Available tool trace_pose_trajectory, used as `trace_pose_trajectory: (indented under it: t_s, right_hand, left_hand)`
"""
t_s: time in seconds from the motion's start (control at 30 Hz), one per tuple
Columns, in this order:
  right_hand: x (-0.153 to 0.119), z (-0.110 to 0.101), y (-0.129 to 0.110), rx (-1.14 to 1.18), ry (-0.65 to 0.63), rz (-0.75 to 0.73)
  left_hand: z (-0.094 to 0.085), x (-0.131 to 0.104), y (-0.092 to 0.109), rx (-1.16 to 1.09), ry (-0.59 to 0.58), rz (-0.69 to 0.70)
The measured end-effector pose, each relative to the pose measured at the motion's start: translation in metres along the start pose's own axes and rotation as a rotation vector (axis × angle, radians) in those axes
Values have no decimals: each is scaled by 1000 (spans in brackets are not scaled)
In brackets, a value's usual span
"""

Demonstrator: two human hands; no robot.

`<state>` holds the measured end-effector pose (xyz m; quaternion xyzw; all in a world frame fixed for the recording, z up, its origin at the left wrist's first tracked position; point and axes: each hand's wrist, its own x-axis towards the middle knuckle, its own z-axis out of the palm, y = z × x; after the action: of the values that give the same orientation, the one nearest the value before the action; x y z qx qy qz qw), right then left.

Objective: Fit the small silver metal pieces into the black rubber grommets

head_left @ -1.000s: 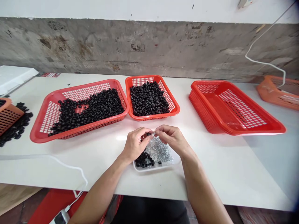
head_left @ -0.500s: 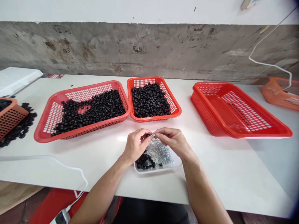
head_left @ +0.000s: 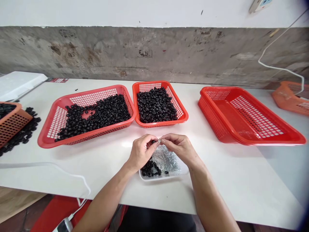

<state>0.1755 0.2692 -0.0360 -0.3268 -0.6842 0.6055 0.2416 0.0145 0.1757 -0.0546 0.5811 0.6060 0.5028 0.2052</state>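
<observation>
A small black piece [head_left: 153,141], partly hidden, is held up just beside a tiny silvery piece [head_left: 159,140].

Head-worn view, looking forward and down.
Faces the concrete wall [head_left: 154,56] across the white bench [head_left: 236,170] from above its near edge; takes in the fingers [head_left: 152,148] at close range near the middle, red plastic baskets [head_left: 213,121] farther off, dark-clad lap [head_left: 156,220] along the bottom.

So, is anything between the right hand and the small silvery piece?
Nothing visible: the right hand pinches at the small silvery piece, beside the left hand. The translucent tray sits lower, out of the way.
</observation>
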Motion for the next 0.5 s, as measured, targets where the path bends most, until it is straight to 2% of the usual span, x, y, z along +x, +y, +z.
trace_pose_trajectory:
  t_s: [0.5]
  right_hand:
    - [0, 0, 1, 4, 15, 0]
  left_hand:
    - [-2, 0, 1, 43, -13, 2]
